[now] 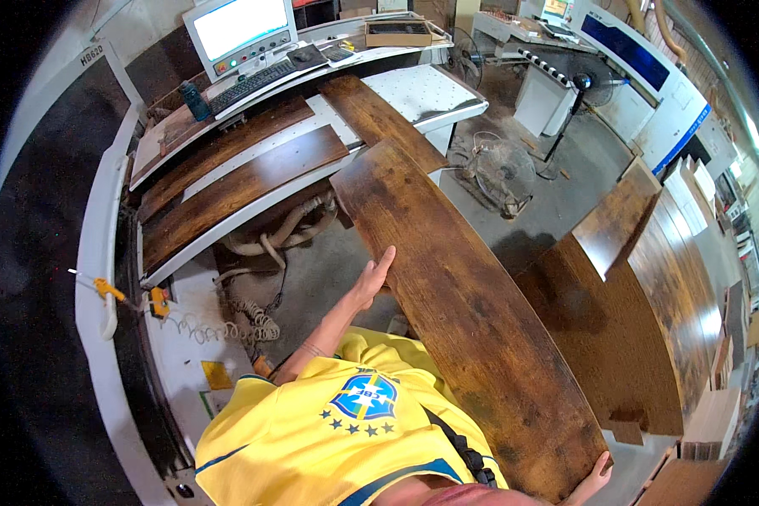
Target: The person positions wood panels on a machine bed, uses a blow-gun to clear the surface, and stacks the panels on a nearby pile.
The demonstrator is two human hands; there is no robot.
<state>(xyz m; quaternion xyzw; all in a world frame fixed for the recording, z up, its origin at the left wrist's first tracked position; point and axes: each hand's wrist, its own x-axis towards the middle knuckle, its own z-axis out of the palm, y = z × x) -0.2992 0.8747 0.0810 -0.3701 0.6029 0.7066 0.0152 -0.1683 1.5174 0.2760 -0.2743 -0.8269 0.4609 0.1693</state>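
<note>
A long dark brown wood-grain board (472, 312) slants in front of me, its far end close to the white worktable. My left hand (373, 278) grips its left edge about a third of the way down, thumb on the top face and fingers hidden underneath. At the near right corner my right hand (592, 479) is closed on the board, only partly in view. Beyond, one brown board (384, 122) lies across the white table (430, 91). Two more boards, a nearer one (244, 173) and a farther one (228, 152), lie side by side at its left.
A monitor (240, 34) and a keyboard (253, 87) stand behind the table. Hoses (282, 236) hang beneath it. Fans, one of them a floor fan (504, 173), stand ahead. Brown panels (607, 329) are stacked at my right. A white machine frame (101, 236) rises at left.
</note>
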